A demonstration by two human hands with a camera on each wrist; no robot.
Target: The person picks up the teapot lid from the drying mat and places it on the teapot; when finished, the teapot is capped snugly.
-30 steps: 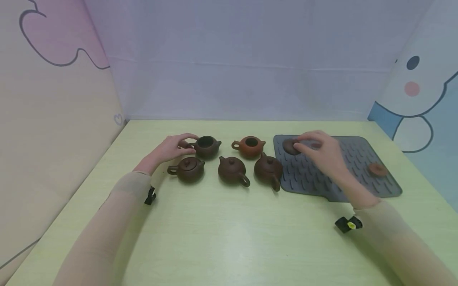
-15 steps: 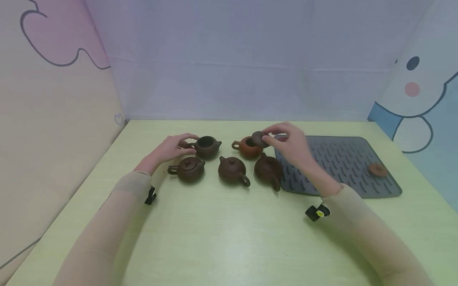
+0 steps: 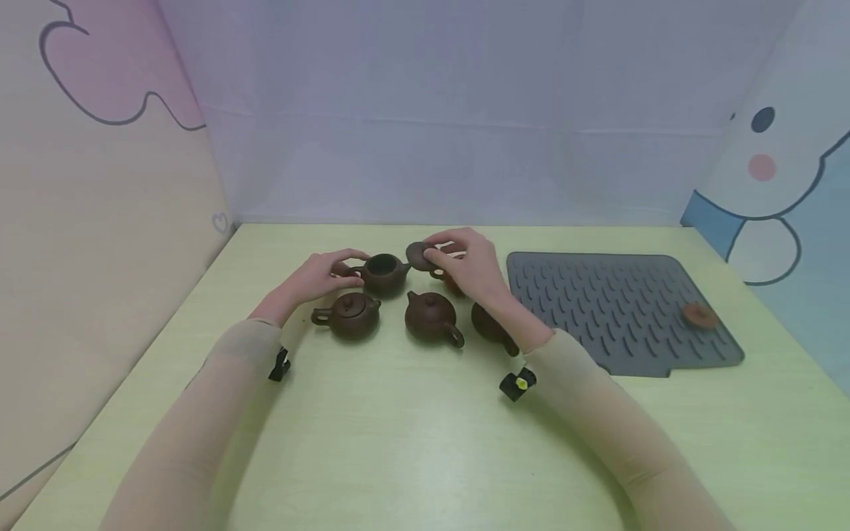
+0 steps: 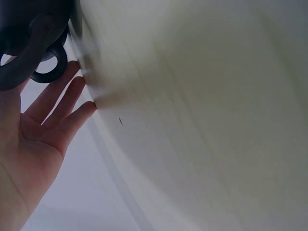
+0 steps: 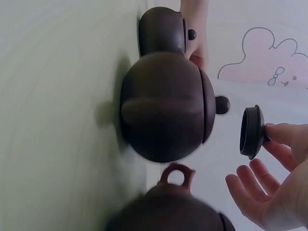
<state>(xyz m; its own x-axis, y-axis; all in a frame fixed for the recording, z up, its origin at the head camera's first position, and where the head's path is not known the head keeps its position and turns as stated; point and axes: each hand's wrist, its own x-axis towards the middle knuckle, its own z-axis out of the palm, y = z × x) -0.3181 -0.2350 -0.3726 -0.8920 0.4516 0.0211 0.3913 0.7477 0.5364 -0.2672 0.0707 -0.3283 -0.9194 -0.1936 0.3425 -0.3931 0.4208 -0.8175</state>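
Note:
Between thumb and fingers, my right hand [image 3: 468, 269] pinches a dark lid [image 3: 419, 256] by its knob. In the right wrist view the lid [image 5: 252, 132] is tilted on edge, held off the table. It hangs just right of the lidless dark teapot [image 3: 385, 276], above its spout side. My left hand [image 3: 319, 276] has thumb and index finger around that teapot's handle; its other fingers [image 4: 62, 96] extend loosely in the left wrist view. A reddish-brown teapot [image 3: 454, 285] is partly hidden behind my right hand.
Lidded dark teapots stand in front: one at left [image 3: 355, 317], one in the middle [image 3: 430, 318], one at right [image 3: 489, 323] partly covered by my right wrist. A grey ridged mat [image 3: 598, 302] lies at right, with a reddish lid [image 3: 700, 316] on it.
My right hand has carried the dark lid leftward from over the mat, past the reddish teapot, to beside the open dark one. My left hand has stayed in place.

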